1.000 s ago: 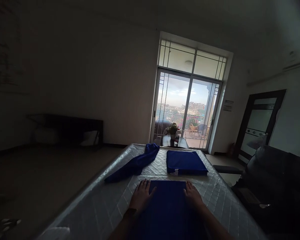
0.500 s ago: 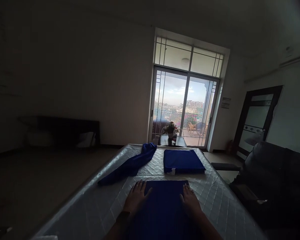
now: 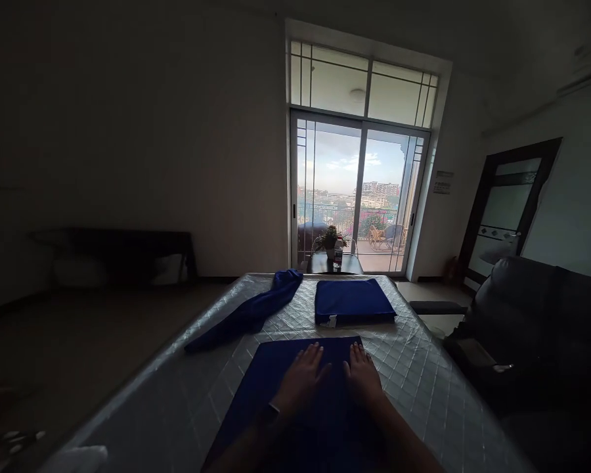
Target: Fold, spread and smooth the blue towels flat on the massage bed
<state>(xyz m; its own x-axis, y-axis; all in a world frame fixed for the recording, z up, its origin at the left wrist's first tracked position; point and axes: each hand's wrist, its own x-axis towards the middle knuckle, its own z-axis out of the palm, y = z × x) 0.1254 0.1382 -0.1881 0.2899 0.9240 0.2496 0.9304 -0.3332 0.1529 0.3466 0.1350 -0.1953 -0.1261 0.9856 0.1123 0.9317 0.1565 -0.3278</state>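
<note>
A dark blue folded cloth (image 3: 270,374) lies before me on a quilted, plastic-covered mattress (image 3: 414,381). My left hand (image 3: 303,374) rests flat on it near the middle of its far part, fingers stretched forward; a dark band circles that wrist. My right hand (image 3: 362,373) lies flat near the cloth's far right corner, fingers straight. Neither hand grips anything. Beyond them sits a neatly folded blue cloth bundle (image 3: 354,300) with a small white tag at its front edge. To its left, another blue cloth (image 3: 251,312) stretches out, bunched and crumpled.
A small dark table (image 3: 320,263) with a potted plant (image 3: 331,240) and a bottle (image 3: 338,253) stands past the mattress, before a sliding glass door (image 3: 359,190). A black armchair (image 3: 536,328) is at the right. A dark low bench-like shape (image 3: 128,253) stands along the left wall.
My left hand has moved rightward from the cloth's left edge onto its surface, and more cloth shows to its left. The right hand stays near the right edge. The view has shifted slightly.
</note>
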